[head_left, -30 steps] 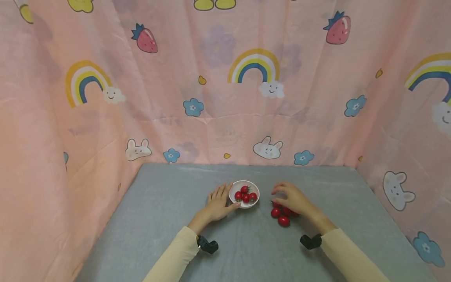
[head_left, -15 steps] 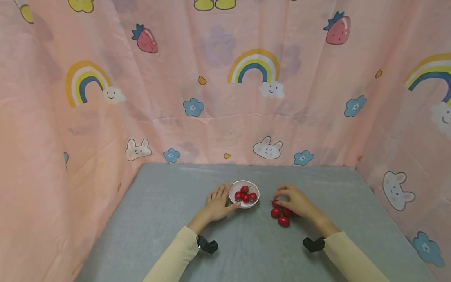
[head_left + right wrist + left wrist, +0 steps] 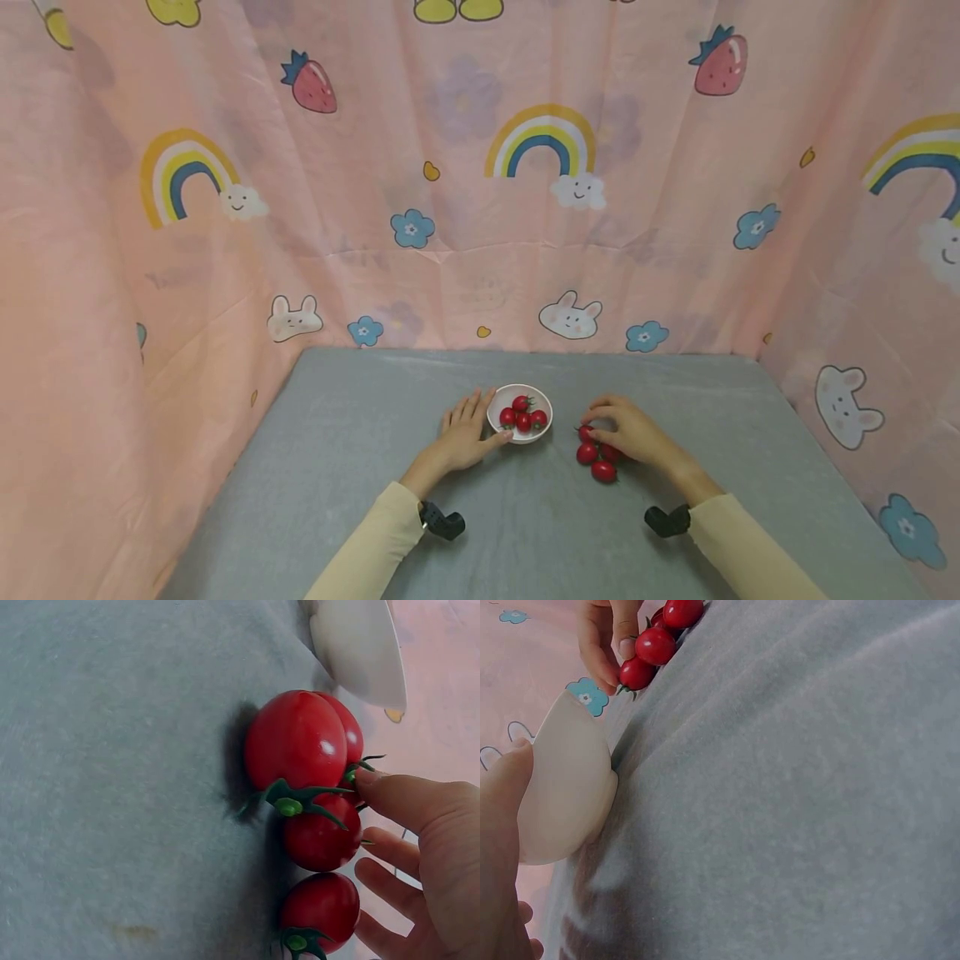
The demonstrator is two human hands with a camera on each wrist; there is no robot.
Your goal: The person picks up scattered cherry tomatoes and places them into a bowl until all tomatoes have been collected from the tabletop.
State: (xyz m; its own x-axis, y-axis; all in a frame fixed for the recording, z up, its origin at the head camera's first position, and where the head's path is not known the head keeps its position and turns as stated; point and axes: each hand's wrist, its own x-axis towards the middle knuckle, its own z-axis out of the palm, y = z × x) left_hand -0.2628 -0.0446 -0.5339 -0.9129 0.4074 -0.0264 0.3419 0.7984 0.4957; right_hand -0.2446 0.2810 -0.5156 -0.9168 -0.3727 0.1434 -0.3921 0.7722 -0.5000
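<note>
A small white bowl (image 3: 545,425) with several red cherry tomatoes (image 3: 522,422) in it stands near the middle of the table. My left hand (image 3: 463,437) rests at its left side, fingers spread and straight, thumb touching the rim. To the bowl's right lies a loose group of cherry tomatoes (image 3: 603,472) with green stems. My right hand (image 3: 630,429) reaches over this group and pinches the tomato (image 3: 636,673) nearest the bowl between thumb and fingers. In the right wrist view, the thumb (image 3: 397,796) presses near a stem, and other tomatoes (image 3: 296,742) partly hide the pinched one.
A grey cloth covers the table (image 3: 360,417). Pink curtains (image 3: 360,167) with printed rainbows and rabbits hang behind the table and at both sides. Each wrist wears a black camera mount (image 3: 442,521).
My right hand has lowered slightly and drawn back toward the right, its thumb and fingers closing in on the tomato. The left hand and bowl have stayed still.
</note>
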